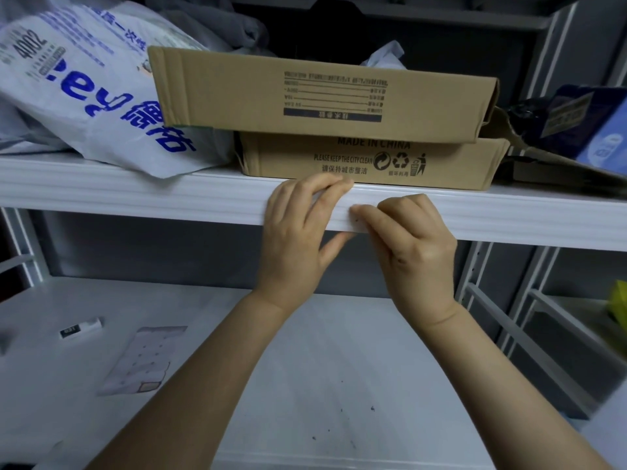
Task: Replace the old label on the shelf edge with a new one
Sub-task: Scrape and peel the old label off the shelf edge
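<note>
Left hand clamps the white metal shelf edge at the centre of the view. Its fingers are curled over the top lip and the thumb pushes up from below, probably to steady the hand and keep one end of the strip flat. Right hand, just at 3 o'clock from it, has bent fingers, and its index fingertip presses on the front face; whether it pinches anything I cannot tell.

Between the two hands sits the thin white paper label. It is white on white, so its borders are hard to see, and I cannot say if it is the old one or the new one. My judgement is that the fingertip either lifts a corner or smooths the strip down.

At 8 o'clock, on the lower shelf, lie a pale sheet of stickers and a small white stick with a black band — likely kept within easy reach. At 12 o'clock two flat brown cardboard boxes are stacked just behind the edge, with a white plastic bag printed in blue at 10 o'clock.
</note>
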